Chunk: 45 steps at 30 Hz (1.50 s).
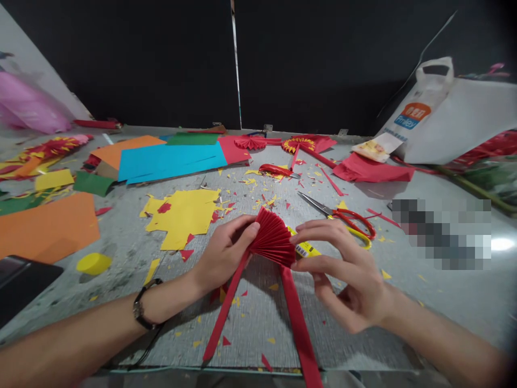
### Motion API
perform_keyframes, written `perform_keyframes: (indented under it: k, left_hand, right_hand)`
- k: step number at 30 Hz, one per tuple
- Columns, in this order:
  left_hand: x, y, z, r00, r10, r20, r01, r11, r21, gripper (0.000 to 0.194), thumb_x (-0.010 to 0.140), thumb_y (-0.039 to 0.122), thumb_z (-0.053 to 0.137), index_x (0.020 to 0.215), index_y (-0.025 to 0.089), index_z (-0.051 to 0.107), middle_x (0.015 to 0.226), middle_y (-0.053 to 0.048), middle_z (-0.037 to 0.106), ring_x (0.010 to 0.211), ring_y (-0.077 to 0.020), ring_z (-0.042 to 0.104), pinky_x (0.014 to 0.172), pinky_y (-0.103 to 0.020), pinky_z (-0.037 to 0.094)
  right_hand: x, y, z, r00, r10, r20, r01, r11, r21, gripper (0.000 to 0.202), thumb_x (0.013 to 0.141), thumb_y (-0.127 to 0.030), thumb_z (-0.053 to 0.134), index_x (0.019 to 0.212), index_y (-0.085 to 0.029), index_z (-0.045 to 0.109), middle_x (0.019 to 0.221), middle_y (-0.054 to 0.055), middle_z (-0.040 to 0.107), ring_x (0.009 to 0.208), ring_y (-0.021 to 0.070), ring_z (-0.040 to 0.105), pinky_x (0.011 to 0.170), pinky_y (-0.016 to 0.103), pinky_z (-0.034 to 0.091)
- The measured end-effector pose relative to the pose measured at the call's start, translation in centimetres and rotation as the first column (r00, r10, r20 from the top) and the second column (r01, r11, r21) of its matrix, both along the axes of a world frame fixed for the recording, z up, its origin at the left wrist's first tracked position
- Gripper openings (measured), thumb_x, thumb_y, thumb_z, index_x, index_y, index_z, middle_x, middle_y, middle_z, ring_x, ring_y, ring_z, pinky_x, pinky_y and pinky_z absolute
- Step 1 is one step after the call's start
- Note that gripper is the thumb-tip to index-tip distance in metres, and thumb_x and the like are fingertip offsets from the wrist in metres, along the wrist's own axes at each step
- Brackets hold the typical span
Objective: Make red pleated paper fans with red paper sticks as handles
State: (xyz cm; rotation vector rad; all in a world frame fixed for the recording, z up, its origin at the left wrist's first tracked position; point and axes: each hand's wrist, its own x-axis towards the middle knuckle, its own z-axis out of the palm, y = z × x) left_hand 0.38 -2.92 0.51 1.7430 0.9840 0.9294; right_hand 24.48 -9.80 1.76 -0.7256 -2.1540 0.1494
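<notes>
A red pleated paper fan (pixel 274 240) is spread above the table in front of me. My left hand (pixel 230 245) is closed on it, the thumb pressing its gathered left end. At the fan's right edge, my right hand (pixel 343 269) has its fingers apart, with two fingertips against or very close to the pleats. Two red paper strips, a left one (pixel 226 312) and a right one (pixel 299 323), run down from the fan toward the table's front edge. A yellow tube-like thing with printed marks (pixel 307 249) lies partly hidden behind the right fingers.
Scissors with red and yellow handles (pixel 351 215) lie beyond my right hand; red-handled scissors (pixel 277 171) are farther back. Yellow paper (pixel 189 215), blue paper (pixel 173 160) and orange paper (pixel 48 226) lie leftward, amid scraps. A white bag (pixel 448 118) stands at back right.
</notes>
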Motion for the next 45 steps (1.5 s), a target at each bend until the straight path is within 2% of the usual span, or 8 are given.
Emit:
perform_keyframes:
  k: [8, 10, 13, 16, 25, 33, 39, 45]
  left_hand:
    - [0.1, 0.0, 0.0, 1.0, 0.019, 0.003, -0.019, 1.0, 0.012, 0.028, 0.102, 0.04, 0.057, 0.104, 0.018, 0.074, 0.104, -0.006, 0.079, 0.092, -0.0207, 0.071, 0.083, -0.029, 0.059]
    - [0.1, 0.0, -0.1, 0.999, 0.017, 0.04, -0.014, 0.997, -0.073, 0.029, 0.101, 0.044, 0.059, 0.103, 0.019, 0.072, 0.087, -0.003, 0.076, 0.075, -0.0178, 0.07, 0.067, -0.026, 0.058]
    - [0.1, 0.0, -0.2, 0.993, 0.012, 0.117, 0.022, 0.959, -0.281, 0.034, 0.1, 0.053, 0.061, 0.103, 0.02, 0.068, 0.06, 0.005, 0.062, 0.045, -0.0127, 0.055, 0.04, -0.021, 0.043]
    - [0.0, 0.1, -0.1, 0.985, 0.04, 0.165, 0.027, 0.924, -0.382, 0.036, 0.099, 0.056, 0.062, 0.099, 0.02, 0.065, 0.054, 0.006, 0.059, 0.039, -0.0109, 0.051, 0.035, -0.019, 0.037]
    - [0.0, 0.2, 0.3, 0.977, 0.102, 0.187, -0.004, 0.886, -0.463, 0.035, 0.1, 0.053, 0.061, 0.095, 0.018, 0.063, 0.051, 0.004, 0.061, 0.041, -0.0093, 0.051, 0.039, -0.016, 0.037]
    - [0.1, 0.6, 0.1, 0.967, 0.029, 0.253, 0.089, 0.892, -0.443, 0.038, 0.096, 0.055, 0.07, 0.099, 0.017, 0.068, 0.059, 0.004, 0.066, 0.043, -0.0092, 0.056, 0.042, -0.017, 0.041]
    - [0.0, 0.9, -0.4, 0.95, -0.001, 0.312, 0.132, 0.907, -0.401, 0.049, 0.075, 0.04, 0.096, 0.114, 0.017, 0.077, 0.107, -0.007, 0.081, 0.081, -0.0171, 0.075, 0.073, -0.026, 0.062]
    - [0.0, 0.6, -0.4, 0.951, -0.016, 0.309, 0.141, 0.911, -0.388, 0.048, 0.073, 0.034, 0.097, 0.114, 0.017, 0.078, 0.114, -0.008, 0.082, 0.099, -0.0235, 0.076, 0.086, -0.032, 0.063]
  right_hand:
    - [-0.1, 0.3, -0.3, 1.0, 0.005, -0.008, -0.005, 1.0, -0.015, 0.037, 0.08, -0.004, 0.056, 0.11, -0.023, 0.067, 0.126, 0.012, 0.069, 0.123, 0.0312, 0.063, 0.101, 0.057, 0.056]
    - [-0.1, 0.4, -0.4, 1.0, 0.003, 0.005, -0.002, 1.0, -0.017, 0.038, 0.081, -0.004, 0.056, 0.112, -0.022, 0.068, 0.128, 0.013, 0.069, 0.125, 0.0315, 0.062, 0.103, 0.057, 0.055]
    - [-0.2, 0.6, -0.5, 0.999, -0.03, 0.025, 0.03, 0.999, -0.017, 0.04, 0.082, -0.003, 0.056, 0.116, -0.02, 0.069, 0.132, 0.015, 0.068, 0.129, 0.0319, 0.06, 0.105, 0.057, 0.054]
    - [-0.1, 0.7, -0.5, 0.997, -0.074, 0.036, 0.075, 0.997, -0.008, 0.041, 0.085, -0.003, 0.058, 0.121, -0.019, 0.07, 0.133, 0.016, 0.067, 0.13, 0.0323, 0.059, 0.106, 0.057, 0.053]
    - [-0.3, 0.9, -0.9, 0.995, -0.076, 0.059, 0.075, 0.997, 0.02, 0.037, 0.092, -0.004, 0.066, 0.126, -0.017, 0.067, 0.143, 0.016, 0.066, 0.138, 0.0311, 0.056, 0.11, 0.055, 0.054]
    - [-0.3, 1.3, -1.2, 0.992, -0.1, 0.072, 0.095, 0.993, 0.064, 0.031, 0.096, -0.006, 0.069, 0.126, -0.015, 0.069, 0.143, 0.017, 0.067, 0.138, 0.0297, 0.057, 0.111, 0.052, 0.055]
    - [-0.3, 1.4, -1.4, 0.993, -0.097, 0.069, 0.094, 0.995, 0.043, 0.026, 0.096, -0.008, 0.069, 0.121, -0.014, 0.071, 0.146, 0.017, 0.065, 0.14, 0.0301, 0.055, 0.113, 0.051, 0.055]
    - [-0.3, 1.3, -1.3, 0.99, -0.105, 0.096, 0.102, 0.994, 0.035, 0.028, 0.097, -0.008, 0.067, 0.124, -0.014, 0.071, 0.149, 0.016, 0.063, 0.142, 0.0295, 0.054, 0.114, 0.051, 0.054]
